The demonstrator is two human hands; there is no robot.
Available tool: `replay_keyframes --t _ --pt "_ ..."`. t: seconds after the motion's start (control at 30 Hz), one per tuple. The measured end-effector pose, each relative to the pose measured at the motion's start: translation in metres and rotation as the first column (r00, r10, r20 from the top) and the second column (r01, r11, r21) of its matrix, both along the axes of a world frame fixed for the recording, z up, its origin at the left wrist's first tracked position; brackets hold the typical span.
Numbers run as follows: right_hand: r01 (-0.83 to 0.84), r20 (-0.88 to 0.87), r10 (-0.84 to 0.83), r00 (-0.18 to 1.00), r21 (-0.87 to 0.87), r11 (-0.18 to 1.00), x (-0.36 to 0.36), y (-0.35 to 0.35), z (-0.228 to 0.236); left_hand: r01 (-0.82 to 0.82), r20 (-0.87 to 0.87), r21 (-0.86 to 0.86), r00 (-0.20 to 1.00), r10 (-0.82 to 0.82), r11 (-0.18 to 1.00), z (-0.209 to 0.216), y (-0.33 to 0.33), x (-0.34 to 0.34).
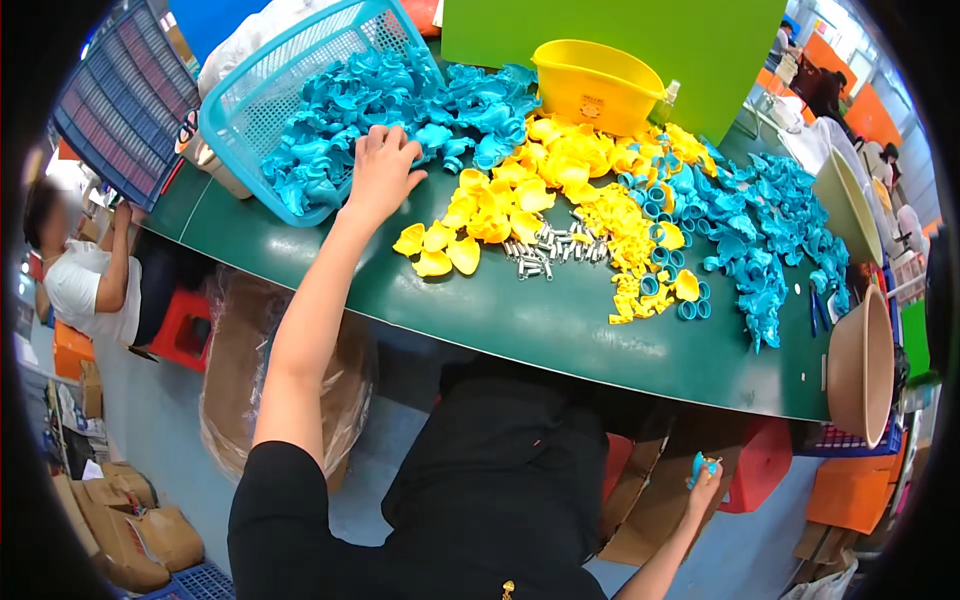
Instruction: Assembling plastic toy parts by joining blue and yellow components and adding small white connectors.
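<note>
My left hand [383, 175] reaches over the table, palm down with its fingers apart, just above loose blue plastic parts [433, 138] beside the blue basket [222, 125]. Many more curved blue parts fill that basket, which tilts to the left. Away from the table, low on the right, my right hand [706, 486] is closed round a small blue plastic part [697, 468] with a bit of yellow showing. Yellow shell-shaped pieces [487, 207], small metal pins or springs [540, 252], small yellow parts [630, 250] and blue rings [686, 310] lie heaped mid-table.
A yellow tub [598, 85] stands at the back against a green panel [610, 30]. Blue parts [765, 230] pile up on the right, near a beige tub [862, 365]. Cartons [640, 510] stand below the table [480, 325]. Another person [95, 265] sits at far left.
</note>
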State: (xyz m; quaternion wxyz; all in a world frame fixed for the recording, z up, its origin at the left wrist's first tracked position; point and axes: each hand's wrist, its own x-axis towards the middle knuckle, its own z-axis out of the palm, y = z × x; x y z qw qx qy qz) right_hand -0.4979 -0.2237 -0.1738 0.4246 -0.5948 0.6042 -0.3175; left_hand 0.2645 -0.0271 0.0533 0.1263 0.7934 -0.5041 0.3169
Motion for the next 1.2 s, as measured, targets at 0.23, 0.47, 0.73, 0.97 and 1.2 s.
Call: replay_keyframes --t 0.23,0.47,0.73,0.97,1.2 --pt "0.243 0.205 -0.394 0.896 0.516 0.821 0.026 -0.004 -0.013 -0.062 -0.534 -0.106 0.846 -0.005 0.992 0.009 0.004 0.024" --pt "0.339 -0.139 -0.330 0.934 0.046 0.939 0.014 -0.020 -0.086 -0.128 -0.928 -0.257 0.309 -0.207 0.958 0.029 0.019 0.018" --pt "0.362 -0.656 -0.286 0.698 -0.021 0.932 0.000 0.001 -0.102 0.044 -0.603 -0.242 0.776 -0.186 0.969 0.007 0.021 0.005" --pt "0.349 0.108 -0.379 0.919 -0.669 0.656 0.159 0.017 0.151 -0.290 -0.793 -0.520 -0.185 -0.580 0.804 0.012 0.042 -0.018" --pt "-0.590 -0.248 0.555 0.794 -0.535 0.605 0.405 0.072 0.221 0.455 -0.396 -0.281 0.747 -0.534 0.845 0.007 0.039 -0.176"
